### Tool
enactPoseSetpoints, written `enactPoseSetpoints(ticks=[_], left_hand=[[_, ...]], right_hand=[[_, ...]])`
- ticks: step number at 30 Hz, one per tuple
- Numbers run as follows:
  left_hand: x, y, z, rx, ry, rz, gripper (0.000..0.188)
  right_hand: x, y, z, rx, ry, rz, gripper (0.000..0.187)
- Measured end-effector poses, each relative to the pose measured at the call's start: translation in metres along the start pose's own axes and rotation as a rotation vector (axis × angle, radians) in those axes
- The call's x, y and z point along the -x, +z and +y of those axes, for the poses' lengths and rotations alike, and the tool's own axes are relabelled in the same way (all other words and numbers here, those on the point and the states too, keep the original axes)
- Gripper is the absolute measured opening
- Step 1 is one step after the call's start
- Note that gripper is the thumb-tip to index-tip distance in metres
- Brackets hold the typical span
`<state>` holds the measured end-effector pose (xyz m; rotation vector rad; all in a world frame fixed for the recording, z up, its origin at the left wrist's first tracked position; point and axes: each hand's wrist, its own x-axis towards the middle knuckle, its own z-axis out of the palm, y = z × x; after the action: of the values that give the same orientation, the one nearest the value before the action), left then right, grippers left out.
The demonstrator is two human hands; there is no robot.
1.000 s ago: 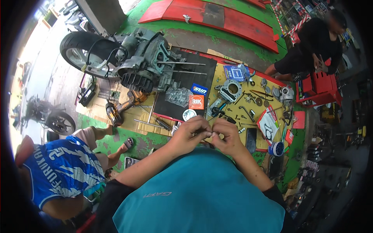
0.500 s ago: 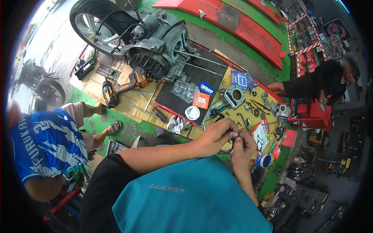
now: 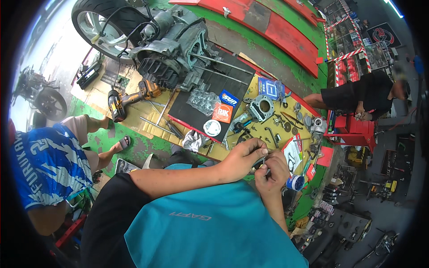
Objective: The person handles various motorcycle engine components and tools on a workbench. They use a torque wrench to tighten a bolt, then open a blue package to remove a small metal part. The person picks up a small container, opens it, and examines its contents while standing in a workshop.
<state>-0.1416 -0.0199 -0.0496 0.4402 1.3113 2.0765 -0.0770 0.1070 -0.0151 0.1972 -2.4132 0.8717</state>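
My left hand (image 3: 242,161) and my right hand (image 3: 271,174) meet just above my lap, in front of the cardboard-covered work area. Both are closed, fingertips pinched close together. A small dark piece with a pale glint (image 3: 260,164) shows between them, too small to name. Just beyond my left hand lie dark metal parts and a silver engine cylinder (image 3: 262,108). A round blue-and-white tub (image 3: 295,182) stands right of my right hand, near a clear packet of black gaskets (image 3: 292,154). A white-topped piston (image 3: 212,128) sits left of them.
A scooter engine with its wheel (image 3: 172,58) stands at the far left, two long studs sticking out. A cordless impact driver (image 3: 129,99) lies on the cardboard. One person in a blue shirt (image 3: 53,161) is on my left; another in black (image 3: 362,96) stands by a red cart (image 3: 351,134).
My hands have shifted slightly left, and the small piece between the fingertips now shows more. The whole view has turned a little. The person in black has brought both hands together.
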Motion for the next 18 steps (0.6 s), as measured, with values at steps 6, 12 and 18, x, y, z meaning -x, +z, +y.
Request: enactPoseSetpoints(ticks=[6, 12, 18], left_hand=[[-0.01, -0.004, 0.009, 0.235, -0.114, 0.048, 0.015], [-0.016, -0.01, 0.015, 0.178, -0.275, -0.035, 0.015], [-0.01, -0.031, -0.026, -0.078, -0.307, -0.221, 0.024]], right_hand=[[0.002, -0.004, -0.005, -0.052, -0.107, -0.168, 0.012], [0.009, -0.022, 0.013, -0.145, 0.078, -0.309, 0.01], [0.028, -0.029, 0.03, -0.154, 0.323, -0.529, 0.013]])
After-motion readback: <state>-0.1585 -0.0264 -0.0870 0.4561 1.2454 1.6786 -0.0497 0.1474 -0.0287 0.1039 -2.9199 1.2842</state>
